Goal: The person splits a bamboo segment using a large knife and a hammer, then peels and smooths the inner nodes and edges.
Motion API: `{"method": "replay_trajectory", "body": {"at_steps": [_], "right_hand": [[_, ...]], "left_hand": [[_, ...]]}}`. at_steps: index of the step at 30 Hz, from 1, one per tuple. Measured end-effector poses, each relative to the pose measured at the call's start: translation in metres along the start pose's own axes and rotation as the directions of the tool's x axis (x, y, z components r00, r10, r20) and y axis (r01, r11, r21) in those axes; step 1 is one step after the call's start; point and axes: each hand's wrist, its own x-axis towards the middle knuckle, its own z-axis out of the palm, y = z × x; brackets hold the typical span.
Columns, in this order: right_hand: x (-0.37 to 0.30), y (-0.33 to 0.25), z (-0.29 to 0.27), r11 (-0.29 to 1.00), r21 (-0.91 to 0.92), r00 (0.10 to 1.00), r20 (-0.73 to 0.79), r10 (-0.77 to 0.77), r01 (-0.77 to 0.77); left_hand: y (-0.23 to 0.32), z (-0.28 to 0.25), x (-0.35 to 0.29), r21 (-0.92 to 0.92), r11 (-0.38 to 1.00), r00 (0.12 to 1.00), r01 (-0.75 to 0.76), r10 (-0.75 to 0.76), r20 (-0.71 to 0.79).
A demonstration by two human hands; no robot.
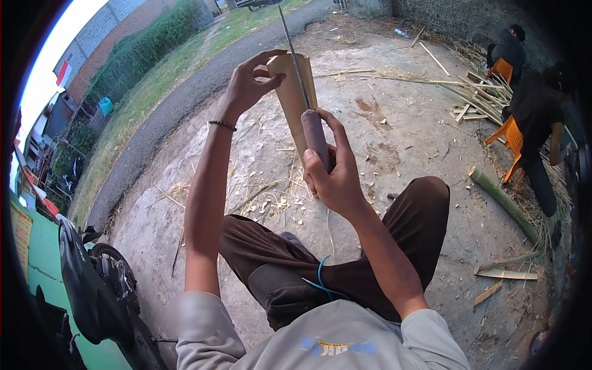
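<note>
A pale tan split piece of bamboo stands slightly tilted in front of me. At its upper end my left hand grips the edge between thumb and fingers. Closed around the thick brownish wooden handle of a long knife is my right hand. The knife's narrow dark blade points up and away, seen nearly edge-on, and crosses in front of the bamboo's upper part. Whether blade and bamboo touch, I cannot tell. The bamboo's lower end is partly hidden behind the handle and my right hand.
Shavings litter the concrete around my knees. At right lie a green bamboo pole, cut pieces and a pile of strips. Two people sit there on orange chairs. A motorbike stands at left, near a paved road.
</note>
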Motion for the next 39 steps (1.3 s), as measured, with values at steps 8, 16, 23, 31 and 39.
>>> {"method": "replay_trajectory", "body": {"at_steps": [8, 16, 23, 31, 39], "right_hand": [[0.0, -0.012, -0.004, 0.998, -0.024, 0.997, 0.031, 0.067, -0.066], [0.003, -0.007, -0.008, 0.993, -0.11, 0.999, -0.019, -0.037, 0.035], [0.004, -0.006, -0.01, 0.996, -0.082, 0.999, -0.025, -0.026, 0.024], [0.006, -0.01, -0.006, 1.0, 0.01, 1.0, 0.002, 0.008, -0.008], [0.008, 0.001, 0.018, 1.0, 0.018, 1.0, -0.023, -0.021, 0.022]], "left_hand": [[0.01, 0.032, 0.022, 0.292, 0.948, 0.932, -0.125, 0.213, -0.292], [0.021, 0.043, 0.023, 0.295, 0.95, 0.926, -0.1, 0.197, -0.322], [0.02, 0.049, 0.027, 0.371, 0.922, 0.922, -0.112, 0.236, -0.307], [0.016, 0.047, 0.027, 0.387, 0.915, 0.925, -0.109, 0.236, -0.297], [0.016, 0.047, 0.025, 0.324, 0.941, 0.964, -0.101, 0.173, -0.202]]}}
